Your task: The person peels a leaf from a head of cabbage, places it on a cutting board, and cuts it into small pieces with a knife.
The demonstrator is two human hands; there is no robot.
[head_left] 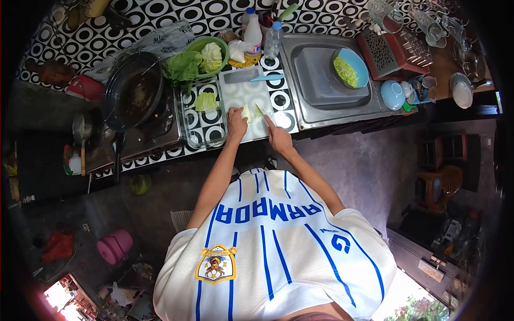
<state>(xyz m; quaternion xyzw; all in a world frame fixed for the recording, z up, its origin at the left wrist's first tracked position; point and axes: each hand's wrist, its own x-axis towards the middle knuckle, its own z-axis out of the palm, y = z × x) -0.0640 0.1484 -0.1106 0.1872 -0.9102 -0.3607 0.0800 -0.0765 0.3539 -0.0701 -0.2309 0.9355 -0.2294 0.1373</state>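
**Head view: cabbage being cut on the white board**

We take the cutting board (243,99) on the desk (281,104) as our landmark. On its near edge the left hand (236,122) is closed down on a pale piece of cabbage (246,112). Just beside it the right hand (277,135) is clenched around a knife (261,111), blade at the cabbage. Left of the board stands a glass dish (203,115) with a cabbage piece, behind it a green bowl (206,56) of leaves. Right of the board lies the sink (321,80), holding a blue bowl (350,67) of shreds.
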